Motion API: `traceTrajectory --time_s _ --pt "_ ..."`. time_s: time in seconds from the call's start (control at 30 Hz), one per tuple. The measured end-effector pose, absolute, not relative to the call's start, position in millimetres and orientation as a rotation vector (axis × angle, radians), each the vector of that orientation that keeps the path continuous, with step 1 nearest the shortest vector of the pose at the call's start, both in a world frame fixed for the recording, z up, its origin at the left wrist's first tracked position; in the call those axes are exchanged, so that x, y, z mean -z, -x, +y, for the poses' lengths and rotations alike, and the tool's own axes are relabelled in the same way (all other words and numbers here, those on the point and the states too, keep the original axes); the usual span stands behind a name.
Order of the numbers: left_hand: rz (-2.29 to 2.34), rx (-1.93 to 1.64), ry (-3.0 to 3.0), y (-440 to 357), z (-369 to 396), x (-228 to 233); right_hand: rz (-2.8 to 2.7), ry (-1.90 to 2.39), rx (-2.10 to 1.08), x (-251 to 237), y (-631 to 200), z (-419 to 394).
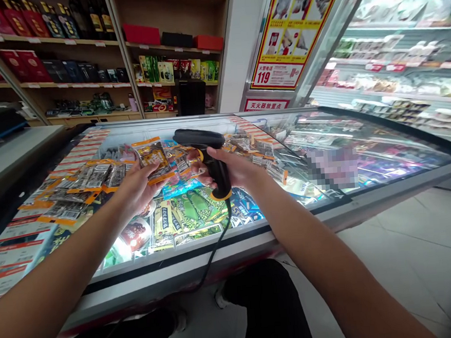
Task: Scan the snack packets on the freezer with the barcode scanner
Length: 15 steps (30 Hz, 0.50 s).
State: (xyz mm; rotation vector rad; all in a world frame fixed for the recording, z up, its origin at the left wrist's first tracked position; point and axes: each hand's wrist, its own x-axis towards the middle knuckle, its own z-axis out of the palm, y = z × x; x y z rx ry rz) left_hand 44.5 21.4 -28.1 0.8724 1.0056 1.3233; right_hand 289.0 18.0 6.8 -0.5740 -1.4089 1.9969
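Note:
My left hand grips a small snack packet with orange edges and a dark, yellow-printed face, thumb laid over its front. Wrapped round the handle of a black barcode scanner is my right hand; the scanner's head points left, toward the packet. From its yellow-ringed base a black cable hangs down over the freezer's front edge. Similar orange-edged packets lie in a loose pile to the left on the glass lid. More packets are spread behind and right of the scanner.
Beneath both hands stands a chest freezer with a glass top and ice cream packs inside. Shelves with boxes and bottles line the back. At far right is an open display fridge; a counter stands left.

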Motion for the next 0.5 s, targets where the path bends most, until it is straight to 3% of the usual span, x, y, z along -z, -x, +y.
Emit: traceTrajectory --time_s 0.5 --pt "0.969 -1.248 -0.839 -34.5 37.2 44.3 -1.585 0.797 -2.090 3.0 -284.6 23.2"
